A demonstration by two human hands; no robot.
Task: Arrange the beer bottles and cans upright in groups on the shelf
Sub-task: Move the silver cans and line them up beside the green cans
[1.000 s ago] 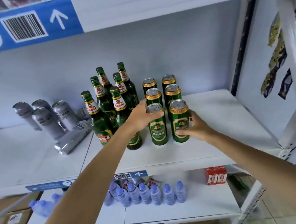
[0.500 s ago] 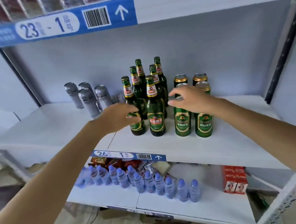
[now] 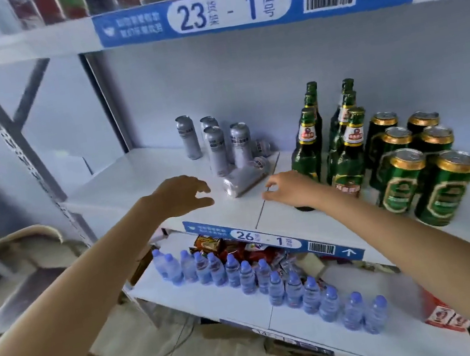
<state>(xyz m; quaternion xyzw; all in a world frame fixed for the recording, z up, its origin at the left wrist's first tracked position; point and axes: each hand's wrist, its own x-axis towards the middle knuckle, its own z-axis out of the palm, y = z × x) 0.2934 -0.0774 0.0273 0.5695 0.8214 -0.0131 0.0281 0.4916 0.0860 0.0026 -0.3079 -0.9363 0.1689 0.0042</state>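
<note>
My left hand (image 3: 182, 195) and right hand (image 3: 286, 189), both loosely spread, empty, flank fallen silver can (image 3: 244, 178) at frame centre, ready for lifting it upright. Behind, silver cans (image 3: 216, 144) standing; green bottles (image 3: 342, 142), green cans (image 3: 419, 167) grouped right on shelf (image 3: 135, 181).

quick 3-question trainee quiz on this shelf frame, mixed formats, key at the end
1. True or false: every silver can stands upright.
2. The left hand is: A) gripping a green bottle B) open, holding nothing C) pressing a green can.
3. Fill in: the tipped silver can lies between the left hand and the ____ hand.

Key: 1 false, at least one lies on its side; 2 B; 3 right.
</note>
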